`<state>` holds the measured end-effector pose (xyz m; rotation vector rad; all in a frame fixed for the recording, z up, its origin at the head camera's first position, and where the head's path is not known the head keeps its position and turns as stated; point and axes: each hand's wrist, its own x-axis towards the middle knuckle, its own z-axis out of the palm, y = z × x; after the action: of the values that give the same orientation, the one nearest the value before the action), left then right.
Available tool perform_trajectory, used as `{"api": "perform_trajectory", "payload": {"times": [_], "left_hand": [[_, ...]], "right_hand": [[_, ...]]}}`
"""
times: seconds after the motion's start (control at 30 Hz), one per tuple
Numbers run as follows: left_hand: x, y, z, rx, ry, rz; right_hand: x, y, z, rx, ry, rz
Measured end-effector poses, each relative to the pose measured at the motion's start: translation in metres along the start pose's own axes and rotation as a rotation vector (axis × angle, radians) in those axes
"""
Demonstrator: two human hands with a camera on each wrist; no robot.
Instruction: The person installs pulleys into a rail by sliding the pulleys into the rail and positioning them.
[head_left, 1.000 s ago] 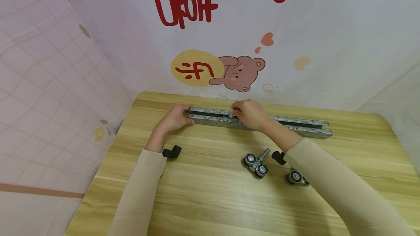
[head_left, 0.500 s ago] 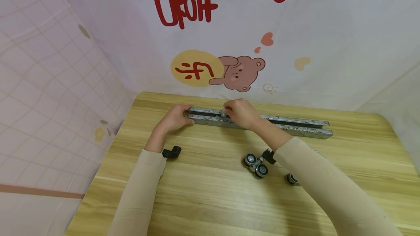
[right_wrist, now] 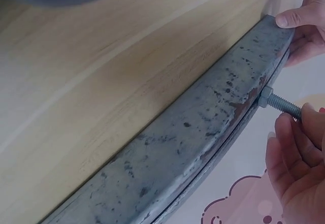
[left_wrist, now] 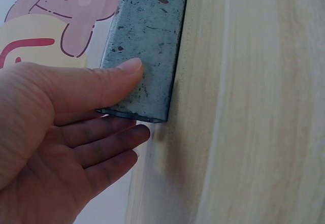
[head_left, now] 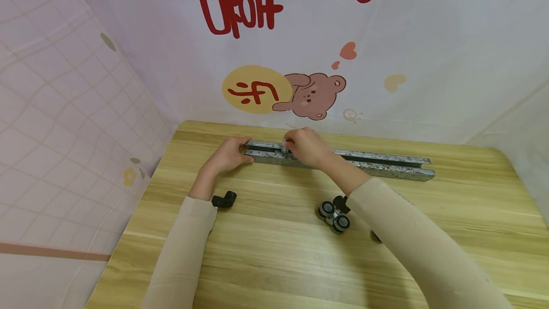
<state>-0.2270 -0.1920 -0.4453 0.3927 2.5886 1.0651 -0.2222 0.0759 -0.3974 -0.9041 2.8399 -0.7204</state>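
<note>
A long speckled metal rail [head_left: 386,170] with a slot along its top lies across the back of the table. My left hand [head_left: 229,154] grips its left end, the thumb on the front face in the left wrist view. Left of the rail's middle, my right hand [head_left: 308,147] pinches a threaded bolt [right_wrist: 282,104] between thumb and fingers. That bolt stands out of the slot, with a hex nut [right_wrist: 265,96] at its base. Whatever it joins inside the rail is hidden.
On the table [head_left: 266,252], a roller trolley with black-and-silver wheels [head_left: 333,217] lies beside a black elbow piece [head_left: 341,203]. Another black elbow [head_left: 225,199] sits by the left cuff. The right sleeve mostly covers a second trolley [head_left: 376,236]. A printed cloth [head_left: 171,61] hangs behind.
My right hand has slid left along the rail with the bolt, toward my left hand. The right forearm now covers more of the second trolley. The left hand keeps its place.
</note>
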Motion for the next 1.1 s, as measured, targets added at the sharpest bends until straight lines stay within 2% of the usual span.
{"api": "perform_trajectory", "payload": {"times": [0.53,1.1], "left_hand": [[0.002,0.0,0.0,-0.001,-0.012,-0.008],[0.001,0.004,-0.001,-0.001,-0.005,0.008]], "right_hand": [[0.013,-0.012,0.008,-0.017,0.012,0.004],[0.013,-0.013,0.011,-0.074,0.039,-0.023]]}}
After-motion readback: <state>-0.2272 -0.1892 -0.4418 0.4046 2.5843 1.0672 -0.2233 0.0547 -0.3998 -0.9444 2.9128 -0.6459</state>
